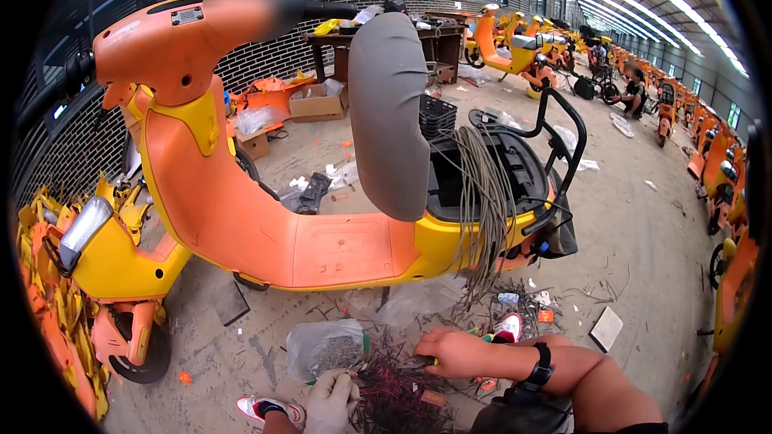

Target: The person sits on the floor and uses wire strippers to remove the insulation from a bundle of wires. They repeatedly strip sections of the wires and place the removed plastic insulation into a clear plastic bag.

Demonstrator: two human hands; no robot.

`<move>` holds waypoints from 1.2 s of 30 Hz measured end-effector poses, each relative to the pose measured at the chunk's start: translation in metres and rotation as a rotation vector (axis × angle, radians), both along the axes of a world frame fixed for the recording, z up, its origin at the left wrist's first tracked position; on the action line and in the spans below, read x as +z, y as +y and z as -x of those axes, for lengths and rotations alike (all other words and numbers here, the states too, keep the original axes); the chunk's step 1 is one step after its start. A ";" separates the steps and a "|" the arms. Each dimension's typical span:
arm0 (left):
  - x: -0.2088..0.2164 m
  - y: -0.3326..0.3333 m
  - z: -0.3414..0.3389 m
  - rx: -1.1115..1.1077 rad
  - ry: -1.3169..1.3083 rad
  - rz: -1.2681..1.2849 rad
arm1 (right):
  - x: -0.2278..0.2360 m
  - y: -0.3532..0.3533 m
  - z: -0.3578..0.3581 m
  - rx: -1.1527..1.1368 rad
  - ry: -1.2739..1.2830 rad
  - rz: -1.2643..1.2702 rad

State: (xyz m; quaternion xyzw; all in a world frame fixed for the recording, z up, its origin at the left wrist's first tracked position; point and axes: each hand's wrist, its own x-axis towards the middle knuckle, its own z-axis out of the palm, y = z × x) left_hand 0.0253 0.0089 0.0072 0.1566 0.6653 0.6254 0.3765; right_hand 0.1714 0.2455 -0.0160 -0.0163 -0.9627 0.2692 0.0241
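Note:
My left hand point(332, 399), in a whitish glove, has its fingers pinched together at the rim of a plastic-lined container point(299, 354) with thin grey bits inside. What it pinches is too small to make out. My right hand point(450, 352), bare with a dark watch at the wrist, curls round something dark with a yellowish part, mostly hidden by the fingers. Between and below both hands lies a heap of dark and reddish wire scraps point(394, 395). Ahead stands an orange-and-yellow scooter point(342, 249), seat raised, with a bundle of grey cables point(486, 209) draped over its rear.
Scooter body parts point(133, 261) and yellow panels pile up at the left. A cardboard box point(318, 103) and a workbench point(450, 44) stand behind the scooter. A flat grey slab point(606, 329) lies at the right. Rows of scooters and a crouching person point(634, 95) are farther off.

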 end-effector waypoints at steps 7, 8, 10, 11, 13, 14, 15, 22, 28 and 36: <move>-0.011 0.013 -0.004 0.031 -0.047 -0.027 | 0.004 -0.026 -0.007 0.240 -0.139 -0.152; -0.016 0.015 -0.003 0.042 -0.075 -0.022 | 0.001 -0.027 -0.008 0.238 -0.139 -0.173; -0.025 0.018 -0.001 0.066 -0.133 -0.008 | 0.000 -0.030 -0.010 0.236 -0.141 -0.209; -0.026 0.018 -0.001 0.063 -0.147 -0.006 | 0.002 -0.031 -0.009 0.232 -0.159 -0.196; -0.028 0.019 -0.004 0.063 -0.181 -0.004 | 0.010 -0.028 -0.005 0.232 -0.201 -0.170; -0.034 0.017 0.000 0.041 -0.188 -0.009 | 0.010 -0.027 -0.003 0.198 -0.143 -0.084; -0.038 0.017 0.003 0.027 -0.205 -0.010 | 0.006 -0.026 -0.004 0.171 -0.096 0.007; -0.029 0.025 -0.007 -0.044 -0.137 0.019 | 0.015 -0.011 -0.004 -0.123 -0.093 0.277; -0.025 0.014 -0.014 -0.093 -0.225 0.013 | 0.016 -0.017 0.015 -0.126 0.115 0.496; -0.026 0.014 -0.015 -0.208 -0.213 0.013 | 0.016 -0.038 0.030 -0.029 0.161 0.395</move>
